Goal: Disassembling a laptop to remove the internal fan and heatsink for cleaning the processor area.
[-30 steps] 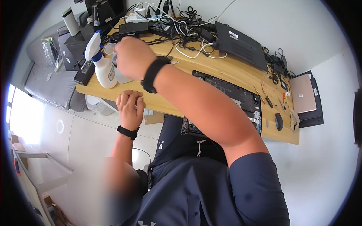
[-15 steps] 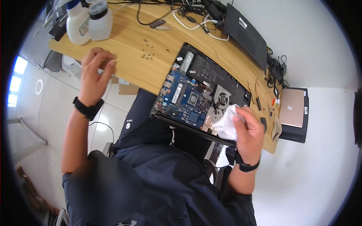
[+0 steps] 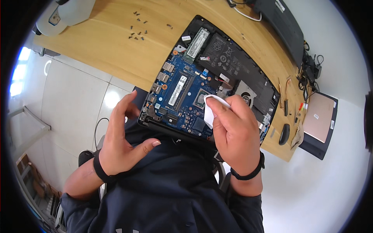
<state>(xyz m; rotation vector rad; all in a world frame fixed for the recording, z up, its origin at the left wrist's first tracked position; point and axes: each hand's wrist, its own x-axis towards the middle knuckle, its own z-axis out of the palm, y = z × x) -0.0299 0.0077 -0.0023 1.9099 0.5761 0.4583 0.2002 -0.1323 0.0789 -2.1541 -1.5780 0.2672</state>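
An opened laptop (image 3: 196, 27) rests on the table's near edge with its insides facing up, the blue motherboard (image 3: 186, 73) bare. In my right hand (image 3: 239, 132) is a folded white tissue (image 3: 208, 115), pinched between thumb and fingers. The tissue's tip touches or hovers at the edge of the processor chip (image 3: 199, 98). Off the laptop's left corner, my left hand (image 3: 123, 139) is open, thumb and fingers spread, holding nothing. A memory module (image 3: 178, 90), a slim drive stick (image 3: 197, 43) and the black battery (image 3: 223, 54) sit inside. My right hand partly hides the fan (image 3: 245, 94).
Several small screws (image 3: 138, 34) lie loose on the wooden table (image 3: 108, 39). White bottles (image 3: 75, 11) stand at the far left. A dark laptop (image 3: 285, 27), screwdrivers (image 3: 286, 105), a black mouse (image 3: 284, 134) and a rose-gold laptop (image 3: 319, 118) are along the right side.
My right hand has moved the tissue leftward from the laptop's near right part to the processor. My left hand has come down from above the table to beside the laptop. The view is closer.
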